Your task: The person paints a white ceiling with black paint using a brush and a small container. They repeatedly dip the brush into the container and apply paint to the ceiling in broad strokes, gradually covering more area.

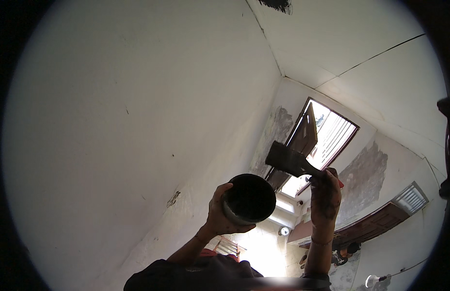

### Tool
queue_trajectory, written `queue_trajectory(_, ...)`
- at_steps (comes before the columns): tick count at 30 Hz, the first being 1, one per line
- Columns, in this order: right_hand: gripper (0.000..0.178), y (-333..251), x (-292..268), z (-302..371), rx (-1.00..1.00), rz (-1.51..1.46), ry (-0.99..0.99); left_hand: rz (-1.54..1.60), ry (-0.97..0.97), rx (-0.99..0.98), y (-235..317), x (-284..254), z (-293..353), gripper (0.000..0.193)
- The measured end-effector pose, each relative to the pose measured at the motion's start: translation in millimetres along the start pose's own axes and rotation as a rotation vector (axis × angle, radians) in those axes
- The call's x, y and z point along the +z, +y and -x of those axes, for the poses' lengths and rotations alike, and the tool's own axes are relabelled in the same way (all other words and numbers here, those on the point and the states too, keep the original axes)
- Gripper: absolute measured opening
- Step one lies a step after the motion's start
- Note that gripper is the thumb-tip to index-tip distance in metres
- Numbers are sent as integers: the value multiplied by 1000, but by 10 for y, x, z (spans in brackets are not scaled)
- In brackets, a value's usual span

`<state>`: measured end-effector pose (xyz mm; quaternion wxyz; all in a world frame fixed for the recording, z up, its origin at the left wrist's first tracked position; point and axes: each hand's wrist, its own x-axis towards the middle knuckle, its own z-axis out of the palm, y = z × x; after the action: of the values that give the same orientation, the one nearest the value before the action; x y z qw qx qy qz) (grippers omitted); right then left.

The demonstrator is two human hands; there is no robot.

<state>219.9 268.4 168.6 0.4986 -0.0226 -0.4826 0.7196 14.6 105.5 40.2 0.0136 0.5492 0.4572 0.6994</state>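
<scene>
My left hand (219, 211) grips a round, dark-mouthed paint pot (228, 209) from its left side and underneath, thumb at the rim. The inside of the pot looks black. A wide, flat paintbrush (288, 160) is held up by its handle in my right hand (326, 199), its bristles dark and pointing up and left. The brush is to the right of and above the pot, apart from it. Dark smears cover the back of my right hand and wrist.
A large off-white wall (113, 121) fills the left. On the pale ceiling (351, 29) is a black patch (278, 5). Beyond my hands are an open shutter (310, 131) and a barred opening (336, 136). Lower right, a person (342, 254) and a light bulb (371, 281) show.
</scene>
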Motion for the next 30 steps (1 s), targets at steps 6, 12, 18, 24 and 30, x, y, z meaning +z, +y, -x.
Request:
queue_trajectory(6,18,4,180,-227,-107,61,78,-123,15,-33,0,-155,109,119)
queue_trajectory(12,17,-52,408,-522,-251,59,-4,-129,46,-39,-12,-212,193,120)
queue_trajectory(18,12,-102,578,-1298,-747,621,147,-125,20,-67,70,-252,230,124)
queue_trajectory(24,25,144,864,-2496,-823,-216,-31,-134,14,-95,102,-317,400,128)
queue_trajectory(30,11,443,1313,-3220,-829,-364,252,-126,43,-112,132,-398,608,130)
